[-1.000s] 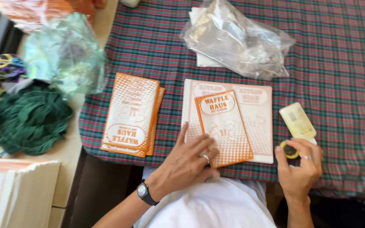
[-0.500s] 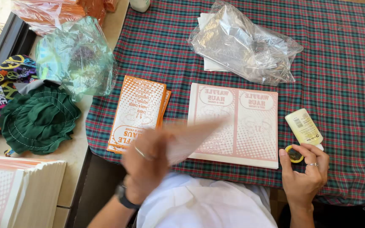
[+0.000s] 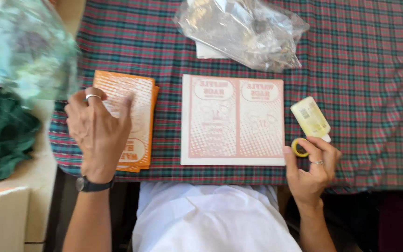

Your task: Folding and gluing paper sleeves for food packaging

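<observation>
Half a second ago the left hand (image 3: 100, 133) was a blur in mid-air with a sheet; now it lies flat, fingers spread, on the stack of orange printed bags (image 3: 131, 121) near the left edge of the plaid tablecloth (image 3: 360, 60). That stack is orange with a dotted pattern and white ovals, its layers slightly fanned at the right side. Just beside it, at the near edge of the cloth, lies a flat white sheet printed in pale red (image 3: 233, 120) — two mirrored panels side by side. The right hand (image 3: 311, 168) stays by the sheet's near right corner, fingers curled around a small yellow ring-shaped cap (image 3: 298, 147) — the pale yellow glue bottle (image 3: 309, 117) touches it. A crumpled clear plastic bag (image 3: 243, 30) sits toward the far edge.
</observation>
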